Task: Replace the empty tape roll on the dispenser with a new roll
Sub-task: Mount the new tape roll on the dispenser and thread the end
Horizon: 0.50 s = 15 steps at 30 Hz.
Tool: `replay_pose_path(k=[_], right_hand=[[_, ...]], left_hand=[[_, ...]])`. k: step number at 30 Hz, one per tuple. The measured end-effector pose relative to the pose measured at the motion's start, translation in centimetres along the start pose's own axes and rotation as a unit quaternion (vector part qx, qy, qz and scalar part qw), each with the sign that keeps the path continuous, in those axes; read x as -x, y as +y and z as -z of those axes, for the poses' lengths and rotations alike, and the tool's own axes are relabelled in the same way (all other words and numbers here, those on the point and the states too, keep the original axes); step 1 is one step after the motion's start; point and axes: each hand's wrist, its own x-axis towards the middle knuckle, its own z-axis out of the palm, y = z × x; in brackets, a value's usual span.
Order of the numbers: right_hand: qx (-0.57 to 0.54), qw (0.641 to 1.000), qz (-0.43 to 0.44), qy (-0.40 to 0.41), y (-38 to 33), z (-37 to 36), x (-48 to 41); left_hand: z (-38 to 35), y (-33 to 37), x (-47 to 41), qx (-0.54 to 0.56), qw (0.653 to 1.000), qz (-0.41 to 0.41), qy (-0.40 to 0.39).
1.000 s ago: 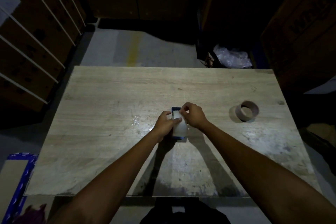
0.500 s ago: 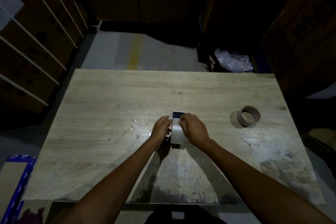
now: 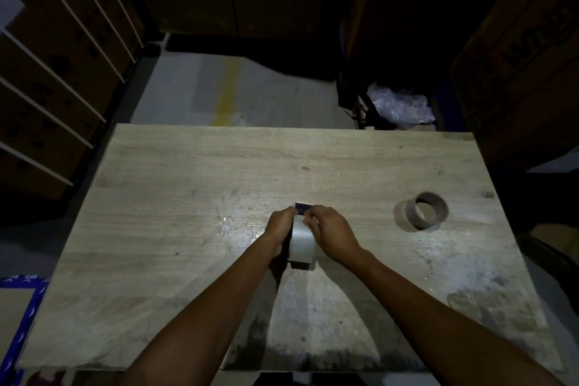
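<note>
A pale, glossy tape roll (image 3: 301,240) is standing on edge near the middle of the wooden table (image 3: 188,185), mounted in a dispenser (image 3: 303,207) whose dark blue front end is poking out beyond the fingers. The left hand (image 3: 279,233) is gripping the roll's left side, and the right hand (image 3: 330,233) is wrapping over its right side, with fingertips pinching at the top near the dispenser's blue end. The empty cardboard core (image 3: 426,210) is lying well apart to the right, casting a shadow to its left. Open tabletop is stretching away on every side of the hands, widest to the left and toward the far edge. Cardboard boxes (image 3: 56,50) are crowding the left side, and a clump of crumpled plastic wrap (image 3: 399,105) is sitting beyond the far right corner.
</note>
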Motion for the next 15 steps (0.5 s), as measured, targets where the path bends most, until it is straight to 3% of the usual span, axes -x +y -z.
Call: replay_pose_path(k=[3,9,15], right_hand=[[0.005,1.0,-0.006,0.005,0.4,0.1,0.5],[0.0,1.0,0.005,0.013,0.2,0.9,1.1],[0.006,1.0,0.023,0.016,-0.1,1.7,1.3]], left_hand=[[-1.0,-1.9,-3.7,-0.009,1.0,-0.008,0.017],[-2.2,0.3,0.5,0.05,0.996,-0.057,0.048],[-2.1,0.4,0.7,0.113,0.993,-0.01,0.021]])
